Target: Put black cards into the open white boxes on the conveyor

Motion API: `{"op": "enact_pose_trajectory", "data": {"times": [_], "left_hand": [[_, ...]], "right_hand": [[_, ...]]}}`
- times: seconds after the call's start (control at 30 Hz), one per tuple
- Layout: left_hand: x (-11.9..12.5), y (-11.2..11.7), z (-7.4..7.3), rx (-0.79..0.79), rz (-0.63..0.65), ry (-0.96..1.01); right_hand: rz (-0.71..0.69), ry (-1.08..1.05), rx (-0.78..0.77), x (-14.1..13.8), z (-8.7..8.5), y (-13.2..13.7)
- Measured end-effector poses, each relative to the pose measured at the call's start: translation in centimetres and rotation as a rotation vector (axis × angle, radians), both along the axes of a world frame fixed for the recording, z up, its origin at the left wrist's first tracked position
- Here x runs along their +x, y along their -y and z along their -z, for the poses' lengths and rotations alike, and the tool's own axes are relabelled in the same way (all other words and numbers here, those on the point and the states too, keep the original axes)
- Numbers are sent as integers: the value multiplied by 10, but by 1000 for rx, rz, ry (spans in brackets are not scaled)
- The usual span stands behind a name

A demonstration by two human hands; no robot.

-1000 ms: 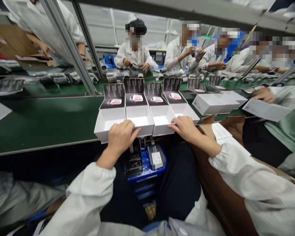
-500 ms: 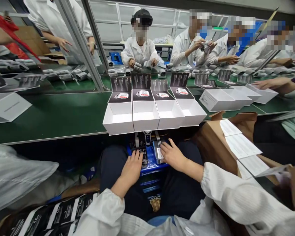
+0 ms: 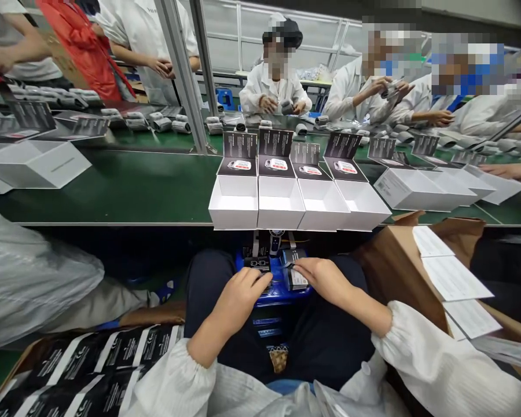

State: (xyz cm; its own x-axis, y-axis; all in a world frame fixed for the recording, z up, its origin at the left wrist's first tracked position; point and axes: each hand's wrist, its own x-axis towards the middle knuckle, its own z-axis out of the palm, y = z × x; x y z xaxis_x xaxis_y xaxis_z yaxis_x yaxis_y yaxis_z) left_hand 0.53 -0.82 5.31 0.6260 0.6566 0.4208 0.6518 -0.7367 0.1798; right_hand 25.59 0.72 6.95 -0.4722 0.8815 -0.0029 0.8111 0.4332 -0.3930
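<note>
Green conveyor belt [image 3: 113, 185] runs across the frame, a factory line with white-coated workers seated beyond it at 12 to 2 o'clock. Four open white boxes [image 3: 279, 200] stand side by side at the belt's near edge, lids up, each showing a dark insert with a white-and-red device; printing on the lids is too small to read.

Below the belt edge, between the person's knees, sits a blue bin [image 3: 274, 285]. Left hand [image 3: 238, 298] reaches forward into it, palm down, fingers curled over a black printed pack [image 3: 257, 265], apparently gripping it. Right hand [image 3: 325, 278] comes in from 4 o'clock, fingers pinched on a small black pack with a white label [image 3: 296, 277]; label text illegible.

Brown carton [image 3: 386, 260] stands at 3 o'clock with white printed sheets [image 3: 451, 278] lying across it. Black leaflets [image 3: 82, 370] with white text fill a box at 8 o'clock. More white boxes [image 3: 421, 188] sit on the belt at 2 o'clock.
</note>
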Motion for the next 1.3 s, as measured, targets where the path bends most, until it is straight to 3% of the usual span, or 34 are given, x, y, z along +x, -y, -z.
{"op": "enact_pose_trajectory", "data": {"times": [0.1,0.17,0.23,0.3,0.4,0.5,0.6,0.67,0.77,0.87,1.07,1.17,1.3], "left_hand": [[1,-6,-37,170,12,265],[-2,-14,-59,324,-94,440],[-9,-22,-71,434,-252,608],[-19,-28,-68,404,-367,710],[-31,-27,-35,105,-318,585],[-40,-21,8,-136,-252,392],[-41,-27,32,-208,-308,313],[-37,-39,35,-244,-311,224],[-20,-52,36,-320,-194,-16],[0,-46,46,-364,-108,-290],[9,-20,66,-360,-141,-465],[2,-16,60,-313,-114,-409],[0,-9,38,-152,-53,-162]], "right_hand": [[-128,-124,112,-27,-49,12],[-220,-183,326,-46,-77,5],[-213,-218,560,-65,-98,-19],[-169,-206,684,-82,-113,-55],[-249,-123,678,-93,-120,-94],[-312,-263,702,-71,-103,-80],[-208,-451,624,-26,-61,-36],[-158,-344,468,3,-24,-16],[-77,-13,257,27,28,-13],[-119,253,195,29,60,-17],[-162,345,289,11,77,8],[-69,266,222,11,75,9],[32,102,41,16,58,0]]}}
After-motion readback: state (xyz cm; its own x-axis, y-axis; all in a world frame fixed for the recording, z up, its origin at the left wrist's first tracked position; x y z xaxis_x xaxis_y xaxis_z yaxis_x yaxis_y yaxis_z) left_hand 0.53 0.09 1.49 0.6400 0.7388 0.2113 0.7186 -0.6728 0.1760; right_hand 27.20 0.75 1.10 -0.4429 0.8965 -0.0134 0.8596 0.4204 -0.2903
